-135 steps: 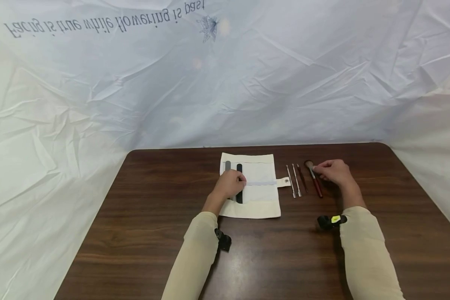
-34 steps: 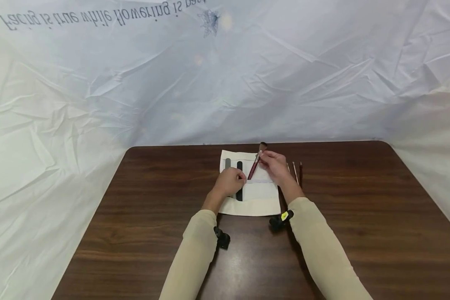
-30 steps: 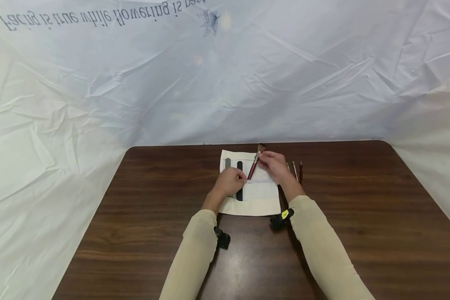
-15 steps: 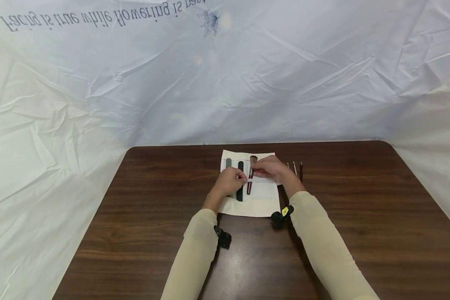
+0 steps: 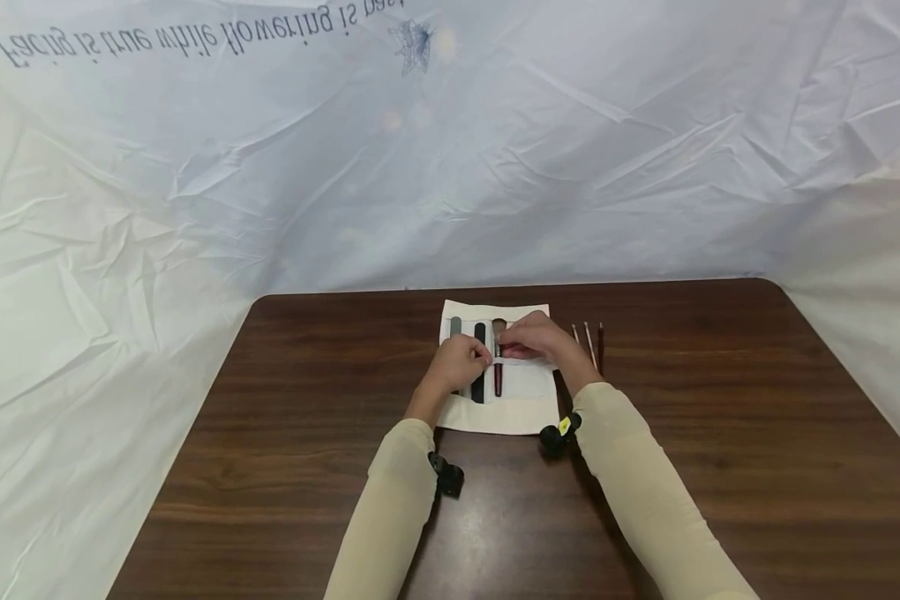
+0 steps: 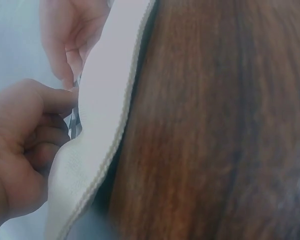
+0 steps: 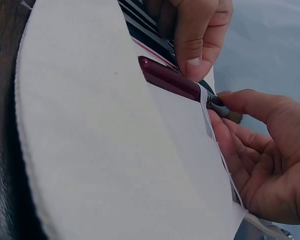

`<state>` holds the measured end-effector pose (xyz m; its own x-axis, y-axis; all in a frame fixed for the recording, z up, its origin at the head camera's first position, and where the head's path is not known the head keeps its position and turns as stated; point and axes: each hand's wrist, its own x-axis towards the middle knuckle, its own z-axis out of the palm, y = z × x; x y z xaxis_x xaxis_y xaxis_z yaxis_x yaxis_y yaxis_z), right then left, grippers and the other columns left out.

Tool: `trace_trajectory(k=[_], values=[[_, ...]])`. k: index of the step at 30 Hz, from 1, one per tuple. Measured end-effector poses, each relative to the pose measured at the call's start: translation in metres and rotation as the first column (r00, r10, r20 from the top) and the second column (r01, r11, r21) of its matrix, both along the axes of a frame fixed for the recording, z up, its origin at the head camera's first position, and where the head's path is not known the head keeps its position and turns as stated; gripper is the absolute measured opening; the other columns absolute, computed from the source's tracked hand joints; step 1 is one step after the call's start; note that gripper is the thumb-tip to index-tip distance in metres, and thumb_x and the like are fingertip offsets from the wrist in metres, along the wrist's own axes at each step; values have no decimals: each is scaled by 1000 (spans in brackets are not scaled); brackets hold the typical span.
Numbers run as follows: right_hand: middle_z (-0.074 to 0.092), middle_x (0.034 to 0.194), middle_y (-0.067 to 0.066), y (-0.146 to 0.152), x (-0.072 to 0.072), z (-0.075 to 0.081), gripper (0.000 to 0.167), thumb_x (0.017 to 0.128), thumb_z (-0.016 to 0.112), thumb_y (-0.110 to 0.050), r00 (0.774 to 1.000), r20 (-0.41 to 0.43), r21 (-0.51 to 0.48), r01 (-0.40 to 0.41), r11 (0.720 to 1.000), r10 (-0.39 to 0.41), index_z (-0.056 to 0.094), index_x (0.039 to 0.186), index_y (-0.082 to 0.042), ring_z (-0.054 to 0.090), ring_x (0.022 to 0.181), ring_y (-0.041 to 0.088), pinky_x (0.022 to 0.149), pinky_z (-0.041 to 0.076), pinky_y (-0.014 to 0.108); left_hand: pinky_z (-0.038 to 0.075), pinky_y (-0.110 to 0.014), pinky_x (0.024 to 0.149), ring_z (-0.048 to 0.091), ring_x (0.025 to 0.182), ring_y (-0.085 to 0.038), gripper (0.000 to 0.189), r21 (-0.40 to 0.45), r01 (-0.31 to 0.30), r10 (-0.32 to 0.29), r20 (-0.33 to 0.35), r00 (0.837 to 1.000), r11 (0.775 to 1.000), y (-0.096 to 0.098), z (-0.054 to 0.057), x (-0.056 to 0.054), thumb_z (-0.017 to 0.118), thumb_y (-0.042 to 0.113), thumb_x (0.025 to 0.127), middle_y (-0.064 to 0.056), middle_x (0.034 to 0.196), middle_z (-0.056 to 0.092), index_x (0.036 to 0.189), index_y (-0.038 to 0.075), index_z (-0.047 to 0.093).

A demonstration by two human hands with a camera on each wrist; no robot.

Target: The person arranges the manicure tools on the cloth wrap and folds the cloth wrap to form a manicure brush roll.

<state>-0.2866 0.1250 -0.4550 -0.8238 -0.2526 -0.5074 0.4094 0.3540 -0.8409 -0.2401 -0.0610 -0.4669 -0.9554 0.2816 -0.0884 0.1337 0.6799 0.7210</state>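
My right hand (image 5: 537, 336) pinches a makeup brush (image 7: 170, 78) by its metal ferrule between thumb and fingers. The dark red handle passes under the thin white elastic band (image 7: 210, 120) of an open cream fabric roll-up case (image 5: 521, 418); its bristles point to the far edge. My left hand (image 5: 457, 364) pinches the band just left of the brush, its thumb tip close beside the handle in the right wrist view. Under that hand, a grey nail file (image 5: 456, 326) and a black nail file (image 5: 479, 390) lie in the case, partly hidden.
Just right of the case lie two slim metal tools (image 5: 589, 340) and a thin reddish-brown stick (image 5: 601, 342), partly hidden by the right forearm. The dark wooden table (image 5: 300, 467) ends at a white sheet (image 5: 495, 208) behind.
My right hand has picked the brush off the table at right, carried it left to the case and slid its handle under the band. The left hand has stayed in place.
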Motion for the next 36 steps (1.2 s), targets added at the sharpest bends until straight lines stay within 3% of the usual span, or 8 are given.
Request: trace_trajectory(k=[5,11,17,20,23,27,32,36], values=[[67,62,-8,0,-3,-2,29,96,66,-13,997,-52,82,-46,996,50,70,115,8,62,54,-2,56,52,13,42,-21,58,53,62,-11,16,-9,-19,19,-8,1000,1000,2,1,1,64,10,94,-4,70,67,91,7,79],[66,62,-8,0,-5,0,27,94,67,-14,993,-80,110,-79,991,88,72,111,6,62,56,-1,57,51,14,41,-21,56,52,60,-11,17,-33,-46,46,-20,999,998,5,2,1,63,10,93,-1,66,64,91,7,79],[72,78,-2,8,0,0,32,100,62,-18,975,-190,152,-89,984,117,71,120,6,65,65,1,64,54,17,43,-22,58,54,61,-11,16,-47,-50,49,-41,998,998,5,1,2,63,10,93,-4,70,70,89,8,79],[75,95,11,23,3,3,34,103,57,-19,959,-271,136,-49,989,85,68,124,7,67,71,2,68,57,19,42,-22,56,51,57,-10,16,-42,-45,44,-38,998,998,5,2,5,63,11,94,0,61,61,91,8,79],[74,106,21,46,7,8,37,105,55,-18,940,-339,91,-4,996,34,64,127,10,68,75,3,73,59,21,39,-23,52,44,50,-10,16,-17,-88,87,-53,995,996,5,6,8,63,12,96,4,53,50,93,7,78],[75,93,5,85,14,12,41,105,56,-17,920,-388,27,75,997,-59,59,131,14,68,74,0,73,59,19,34,-24,49,39,48,-9,14,37,-129,132,-105,986,991,8,10,9,64,16,97,6,54,47,95,10,77],[68,76,-21,126,21,7,43,105,56,-17,886,-430,2,195,981,-175,55,132,16,65,70,-7,69,57,16,36,-24,51,38,49,-9,20,100,6,-2,-47,999,995,15,8,8,63,23,100,6,59,49,107,10,76],[66,78,-21,145,24,4,41,105,55,-19,885,-431,78,232,969,-177,58,131,14,64,69,-6,69,57,16,40,-25,55,42,51,-10,25,69,50,-51,17,999,996,19,5,5,61,25,102,-1,61,57,116,10,75]])
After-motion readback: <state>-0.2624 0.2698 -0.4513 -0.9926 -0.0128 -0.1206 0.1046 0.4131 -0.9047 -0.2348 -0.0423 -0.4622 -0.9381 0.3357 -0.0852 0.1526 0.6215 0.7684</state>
